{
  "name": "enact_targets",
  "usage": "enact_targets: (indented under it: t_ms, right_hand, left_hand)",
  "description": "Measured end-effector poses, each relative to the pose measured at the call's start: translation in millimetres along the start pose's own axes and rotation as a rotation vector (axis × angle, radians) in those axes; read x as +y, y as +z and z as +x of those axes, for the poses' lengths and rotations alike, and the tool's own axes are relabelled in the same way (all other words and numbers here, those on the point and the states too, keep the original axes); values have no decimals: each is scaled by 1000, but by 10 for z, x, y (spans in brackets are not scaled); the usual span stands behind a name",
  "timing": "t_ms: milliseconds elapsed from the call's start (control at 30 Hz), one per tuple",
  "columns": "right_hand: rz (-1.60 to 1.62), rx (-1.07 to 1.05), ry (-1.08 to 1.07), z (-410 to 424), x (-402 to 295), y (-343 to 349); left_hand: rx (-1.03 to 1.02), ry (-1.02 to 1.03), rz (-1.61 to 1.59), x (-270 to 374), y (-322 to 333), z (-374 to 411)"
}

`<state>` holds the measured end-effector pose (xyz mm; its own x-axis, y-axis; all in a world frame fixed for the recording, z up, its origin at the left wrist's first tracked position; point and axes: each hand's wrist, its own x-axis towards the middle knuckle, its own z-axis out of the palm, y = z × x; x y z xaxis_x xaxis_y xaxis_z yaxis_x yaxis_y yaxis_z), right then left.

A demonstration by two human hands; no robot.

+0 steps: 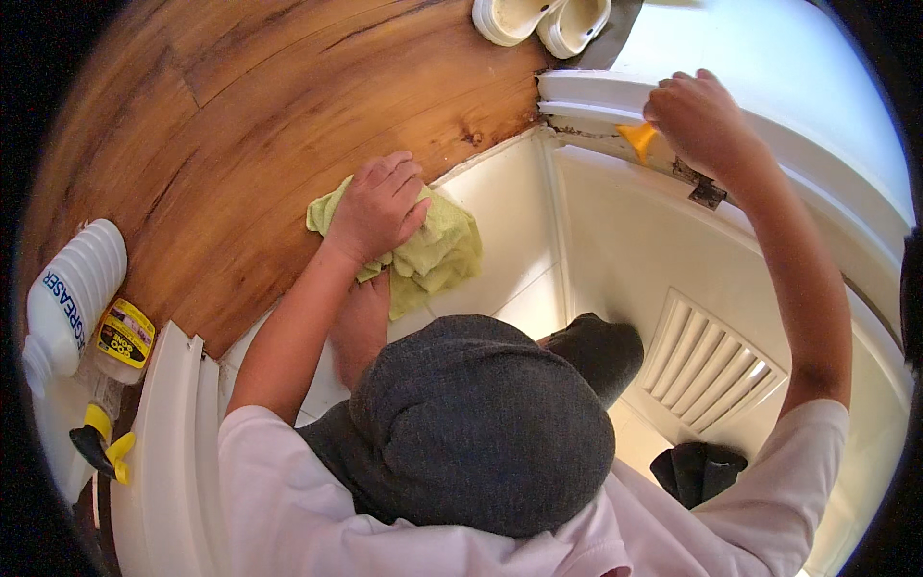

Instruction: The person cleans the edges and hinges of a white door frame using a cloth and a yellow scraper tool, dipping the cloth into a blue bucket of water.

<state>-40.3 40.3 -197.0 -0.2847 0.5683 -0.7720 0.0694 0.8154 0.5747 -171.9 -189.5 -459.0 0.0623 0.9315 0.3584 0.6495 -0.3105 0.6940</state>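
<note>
My left hand (378,205) presses down on a crumpled yellow-green cloth (440,252), which lies across the edge between the wood-look floor (252,144) and the pale tiles (497,195). Up on the right, my right hand (699,122) has its fingers curled around an orange plastic scraper (638,138). The scraper's flared end sticks out to the left, close to the white door frame (598,90). Just below that hand, a dark, worn metal plate (707,193) sits on the edge of the door frame or door. My bare foot (364,317) is beside the cloth.
At the left lie a white ribbed bottle (76,288) and a Goo Gone spray bottle (124,339) with a yellow-and-black trigger, near a white door jamb (166,447). White clogs (537,21) rest at the top. A louvred vent (710,360) is set in the panel at right.
</note>
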Motion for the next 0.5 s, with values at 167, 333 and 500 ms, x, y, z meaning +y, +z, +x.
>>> enact_targets:
  t_ms: [167,333,500]
  right_hand:
    - [3,-25,-19,167,-40,5]
    - [-16,-40,-25,282,-41,59]
    - [25,-61,4,231,27,-50]
  left_hand:
    - [-11,14,-15,-14,-18,18]
    - [-6,-1,24,-31,-55,55]
    - [-12,11,-16,-30,-27,26]
